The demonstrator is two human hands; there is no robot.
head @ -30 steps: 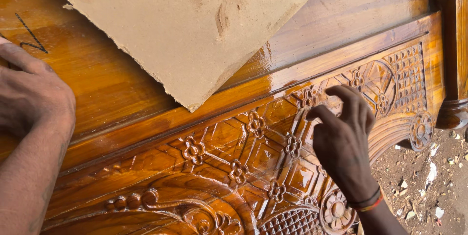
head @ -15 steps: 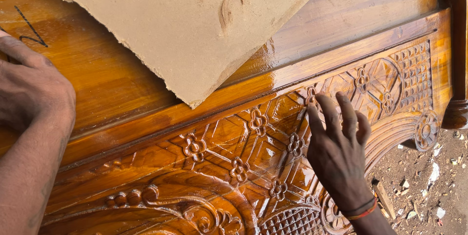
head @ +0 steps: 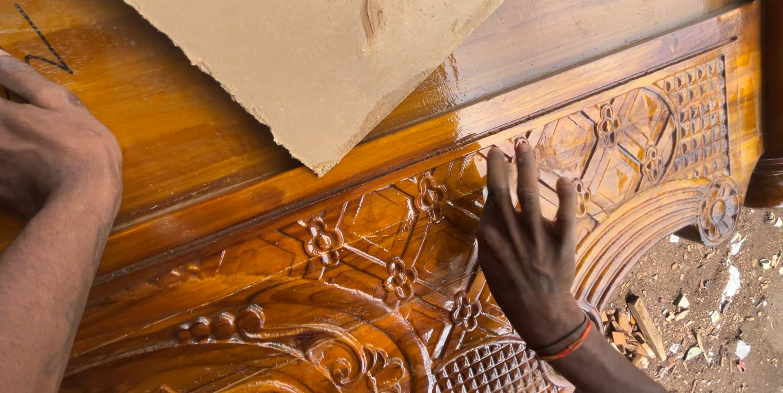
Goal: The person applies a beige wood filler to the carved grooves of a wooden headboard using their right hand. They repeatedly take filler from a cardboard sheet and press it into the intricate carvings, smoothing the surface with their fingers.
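Note:
A glossy, varnished wooden panel [head: 204, 116] fills the view, with a carved band of flowers, diamonds and lattice [head: 391, 238] along its lower part. My right hand [head: 526, 250] presses flat against the carved band, fingers stretched upward and close together, with thin bands on the wrist. Whether it holds anything against the wood is hidden under the palm. My left hand [head: 49, 144] rests on the smooth top surface at the left edge, fingers curled over it, holding nothing I can see.
A rough, torn-edged beige sheet [head: 318, 34] lies on the panel's upper part. A dark pen mark [head: 45, 46] sits near the left hand. Dirt ground with wood scraps and debris [head: 710, 303] shows at the lower right, past the carved arch.
My right hand has slid leftward along the carved band and its fingers have straightened from curled to flat. My left hand has stayed in place.

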